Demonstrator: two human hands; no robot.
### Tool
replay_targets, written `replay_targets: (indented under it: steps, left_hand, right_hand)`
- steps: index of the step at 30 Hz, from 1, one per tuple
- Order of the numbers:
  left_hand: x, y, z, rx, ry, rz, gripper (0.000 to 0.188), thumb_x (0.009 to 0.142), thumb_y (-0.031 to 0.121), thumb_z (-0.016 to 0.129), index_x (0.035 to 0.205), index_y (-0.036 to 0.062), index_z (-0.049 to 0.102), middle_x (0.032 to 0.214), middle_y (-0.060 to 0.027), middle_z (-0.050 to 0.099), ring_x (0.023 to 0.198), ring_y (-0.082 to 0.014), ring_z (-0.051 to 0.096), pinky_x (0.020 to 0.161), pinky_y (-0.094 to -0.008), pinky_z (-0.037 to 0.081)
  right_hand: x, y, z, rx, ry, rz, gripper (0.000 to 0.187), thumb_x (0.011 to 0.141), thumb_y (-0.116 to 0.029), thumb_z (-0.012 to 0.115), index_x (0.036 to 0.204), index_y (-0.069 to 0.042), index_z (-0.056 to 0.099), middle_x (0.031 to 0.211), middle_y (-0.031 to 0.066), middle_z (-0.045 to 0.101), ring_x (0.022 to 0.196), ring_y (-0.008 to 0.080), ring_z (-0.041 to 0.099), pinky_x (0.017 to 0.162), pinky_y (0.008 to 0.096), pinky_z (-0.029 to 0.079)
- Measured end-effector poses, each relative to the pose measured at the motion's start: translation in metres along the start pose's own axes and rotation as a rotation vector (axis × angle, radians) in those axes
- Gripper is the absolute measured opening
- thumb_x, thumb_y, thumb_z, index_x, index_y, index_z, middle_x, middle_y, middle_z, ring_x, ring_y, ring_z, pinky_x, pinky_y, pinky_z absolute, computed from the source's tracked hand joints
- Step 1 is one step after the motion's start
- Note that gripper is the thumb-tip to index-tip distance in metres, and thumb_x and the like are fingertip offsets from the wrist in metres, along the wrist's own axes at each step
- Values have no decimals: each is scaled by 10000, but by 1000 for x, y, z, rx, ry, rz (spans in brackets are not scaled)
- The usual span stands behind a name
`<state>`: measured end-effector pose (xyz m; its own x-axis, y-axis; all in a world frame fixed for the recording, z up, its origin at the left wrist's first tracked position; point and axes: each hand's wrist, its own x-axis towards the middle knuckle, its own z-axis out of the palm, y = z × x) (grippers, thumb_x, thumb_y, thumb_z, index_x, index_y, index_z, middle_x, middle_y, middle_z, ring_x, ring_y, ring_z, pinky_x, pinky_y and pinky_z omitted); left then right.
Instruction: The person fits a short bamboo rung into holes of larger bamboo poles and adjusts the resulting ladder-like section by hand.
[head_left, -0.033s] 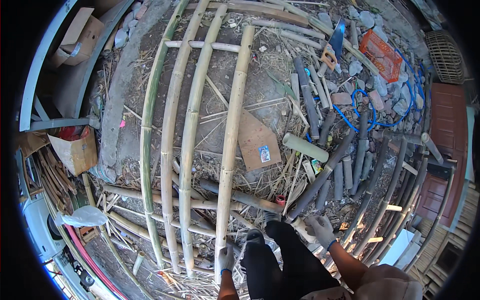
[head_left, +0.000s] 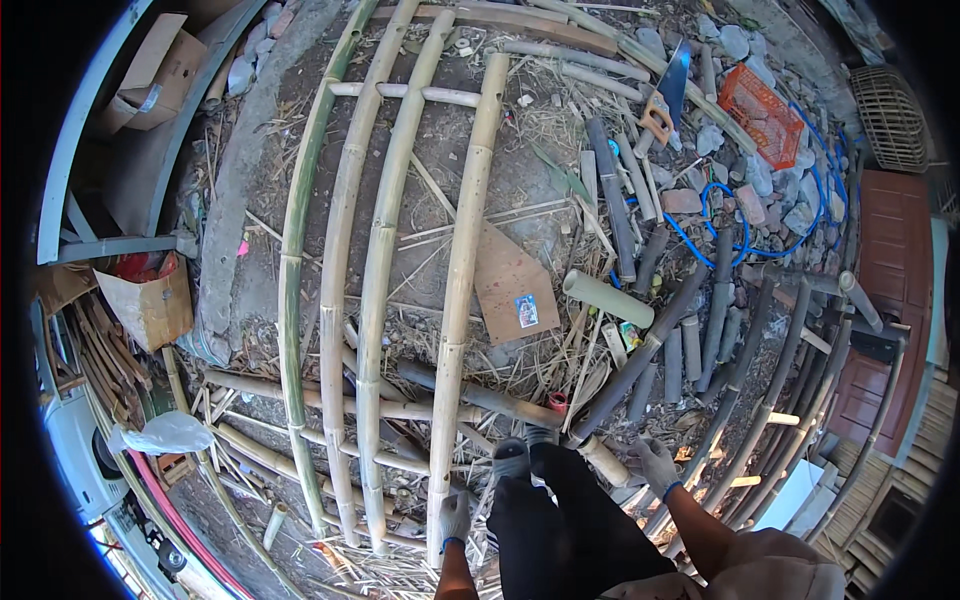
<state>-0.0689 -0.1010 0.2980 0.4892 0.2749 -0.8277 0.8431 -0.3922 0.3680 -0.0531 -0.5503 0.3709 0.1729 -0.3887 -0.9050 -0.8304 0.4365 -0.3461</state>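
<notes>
Several long bamboo poles lie side by side on the dirt, joined by thin cross rungs into a curved frame [head_left: 372,260]. The palest pole [head_left: 462,270] is the rightmost one, and its near end reaches my left hand [head_left: 453,518]. That hand wears a grey glove and hangs just beside the pole end with its fingers loose, holding nothing. My right hand [head_left: 655,465], also gloved, is out to the right with its fingers spread, above dark bamboo pieces. My legs in black trousers and my shoes [head_left: 512,458] stand between the two hands.
A brown cardboard sheet [head_left: 510,280] and a short pale bamboo section [head_left: 607,298] lie right of the frame. Dark cut bamboo lengths [head_left: 700,340], a blue hose [head_left: 720,235], a handsaw [head_left: 668,95] and an orange crate [head_left: 768,100] lie farther right. Cardboard boxes [head_left: 150,300] stand on the left.
</notes>
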Motion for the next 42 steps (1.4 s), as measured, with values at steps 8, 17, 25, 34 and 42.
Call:
replay_targets:
  steps: [8, 17, 25, 34, 42]
  left_hand:
    - [-22, 129, 62, -31, -92, -133, 583, 897, 472, 698, 1064, -87, 701, 950, -214, 741, 926, -295, 711, 865, -386, 531]
    - [106, 336, 81, -178, -10, -159, 498, 954, 416, 645, 1046, -73, 670, 903, -177, 721, 857, -264, 687, 820, -394, 522]
    - [267, 516, 75, -336, 67, 44, 453, 987, 414, 622, 1059, -31, 661, 841, -118, 684, 814, -211, 649, 758, -385, 512]
    - [435, 767, 142, -723, -214, 10, 687, 982, 526, 596, 1428, 12, 506, 1377, -191, 585, 1267, -285, 583, 1038, -438, 468]
    - [517, 822, 181, -871, -175, -171, 680, 997, 568, 564, 1378, 16, 452, 1288, -172, 564, 1237, -302, 584, 1070, -454, 473]
  right_hand:
    - [-39, 40, -182, -1111, 59, 336, 843, 804, -645, 597, 1140, 126, 664, 1133, 355, 679, 1151, 463, 648, 982, 483, 502]
    - [33, -315, 120, -372, -81, -242, 141, 1011, -202, 643, 1062, -73, 621, 855, -46, 576, 743, 50, 516, 680, 227, 451]
    - [171, -498, 252, -164, -167, -132, 424, 1013, -385, 645, 1247, -35, 591, 1076, 62, 689, 945, 153, 673, 819, 312, 576]
    - [359, -521, 340, 298, -250, 77, 606, 1055, -512, 470, 1381, -2, 493, 1333, 244, 601, 1189, 402, 616, 1015, 508, 522]
    - [430, -536, 417, 577, -51, 193, 492, 1070, -460, 420, 1152, -7, 593, 1253, 188, 628, 1226, 368, 567, 1065, 478, 466]
